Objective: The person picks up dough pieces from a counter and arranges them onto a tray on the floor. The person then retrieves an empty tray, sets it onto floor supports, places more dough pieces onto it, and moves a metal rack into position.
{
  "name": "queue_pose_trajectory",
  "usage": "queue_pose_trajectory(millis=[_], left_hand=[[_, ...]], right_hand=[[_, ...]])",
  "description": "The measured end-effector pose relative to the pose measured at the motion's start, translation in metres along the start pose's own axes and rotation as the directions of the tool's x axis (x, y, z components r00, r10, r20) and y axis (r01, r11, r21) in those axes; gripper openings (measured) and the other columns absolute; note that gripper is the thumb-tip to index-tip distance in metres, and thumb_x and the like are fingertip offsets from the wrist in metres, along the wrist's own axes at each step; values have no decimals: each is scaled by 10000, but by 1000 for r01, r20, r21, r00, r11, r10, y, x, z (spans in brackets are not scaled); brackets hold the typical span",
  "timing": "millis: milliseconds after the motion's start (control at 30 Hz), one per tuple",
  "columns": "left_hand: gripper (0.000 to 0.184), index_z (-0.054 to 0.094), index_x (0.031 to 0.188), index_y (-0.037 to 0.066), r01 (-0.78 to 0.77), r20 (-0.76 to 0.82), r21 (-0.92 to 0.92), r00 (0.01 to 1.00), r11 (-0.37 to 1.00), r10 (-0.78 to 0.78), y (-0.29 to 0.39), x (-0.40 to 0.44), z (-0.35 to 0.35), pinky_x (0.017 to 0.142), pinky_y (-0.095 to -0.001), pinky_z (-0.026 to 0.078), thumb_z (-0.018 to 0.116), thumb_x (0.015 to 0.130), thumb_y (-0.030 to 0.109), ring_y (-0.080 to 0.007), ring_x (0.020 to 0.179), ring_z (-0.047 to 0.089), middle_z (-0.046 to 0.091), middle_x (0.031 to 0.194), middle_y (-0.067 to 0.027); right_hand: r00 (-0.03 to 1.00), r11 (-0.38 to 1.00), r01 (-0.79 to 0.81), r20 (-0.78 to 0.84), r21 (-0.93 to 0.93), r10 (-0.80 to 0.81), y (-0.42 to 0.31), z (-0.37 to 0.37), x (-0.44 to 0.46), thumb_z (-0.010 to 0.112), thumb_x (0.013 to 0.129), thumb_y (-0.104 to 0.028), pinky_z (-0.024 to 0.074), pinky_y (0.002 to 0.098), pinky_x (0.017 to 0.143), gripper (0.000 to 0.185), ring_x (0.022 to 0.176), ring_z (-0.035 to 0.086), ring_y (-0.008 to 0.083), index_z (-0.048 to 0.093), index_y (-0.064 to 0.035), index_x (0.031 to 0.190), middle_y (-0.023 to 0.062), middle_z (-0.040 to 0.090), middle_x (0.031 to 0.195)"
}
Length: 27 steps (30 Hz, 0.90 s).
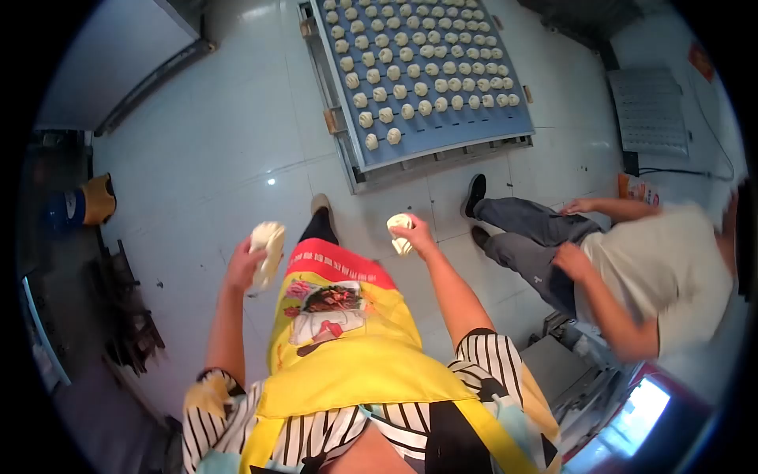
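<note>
My left hand (242, 267) is closed around pale dough buns (269, 246), pressed together in an upright bunch; their exact number is unclear. In my right hand (421, 235) are more pale buns (400, 227), one showing a pleated top, with my fingers wrapped around their side. Both hands are held out in front of my yellow and red apron (347, 347), apart from each other. Beyond them stands a blue tray (458, 130) with many rows of pleated buns (407, 111); the nearest row has only two, at its left end.
A seated person (655, 276) in a light shirt and grey trousers is at the right, hands near the lap. A lit screen (638, 415) is at lower right. A yellow and blue stool-like object (96, 199) stands left on the tiled floor (205, 213). A perforated panel (651, 110) leans at upper right.
</note>
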<state>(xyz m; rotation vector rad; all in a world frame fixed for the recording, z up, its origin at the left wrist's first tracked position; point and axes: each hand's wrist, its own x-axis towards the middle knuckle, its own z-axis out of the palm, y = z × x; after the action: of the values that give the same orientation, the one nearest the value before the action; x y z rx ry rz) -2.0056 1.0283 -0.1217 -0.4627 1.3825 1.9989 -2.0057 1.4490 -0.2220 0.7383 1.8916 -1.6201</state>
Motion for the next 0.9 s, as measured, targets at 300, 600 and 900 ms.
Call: queue_pose_trajectory(millis=[300, 600, 900], left_hand=[[485, 611, 1129, 95, -176, 310, 711, 947, 681, -79, 24, 332, 169, 811, -327, 451, 736, 712, 307, -213, 911, 604, 653, 978, -80], [467, 596, 1131, 215, -144, 148, 950, 989, 277, 7, -120, 599, 295, 754, -405, 461, 703, 700, 358, -288, 942, 574, 587, 973, -76], [639, 479, 1250, 241, -177, 137, 980, 929, 87, 343, -206, 713, 324, 853, -408, 417, 735, 665, 281, -276, 1065, 496, 507, 1116, -76]], right_hand=[[985, 742, 155, 49, -652, -163, -40, -193, 188, 800, 593, -262, 482, 361, 791, 607, 939, 601, 267, 577, -144, 1146, 105, 624, 1024], [918, 207, 381, 342, -901, -201, -27, -339, 422, 773, 633, -257, 469, 391, 766, 583, 943, 555, 284, 539, -203, 1164, 82, 548, 987], [729, 82, 597, 498, -798, -469, 35, -350, 547, 778, 596, -147, 445, 402, 814, 676, 985, 522, 281, 507, -193, 1213, 70, 526, 1085]])
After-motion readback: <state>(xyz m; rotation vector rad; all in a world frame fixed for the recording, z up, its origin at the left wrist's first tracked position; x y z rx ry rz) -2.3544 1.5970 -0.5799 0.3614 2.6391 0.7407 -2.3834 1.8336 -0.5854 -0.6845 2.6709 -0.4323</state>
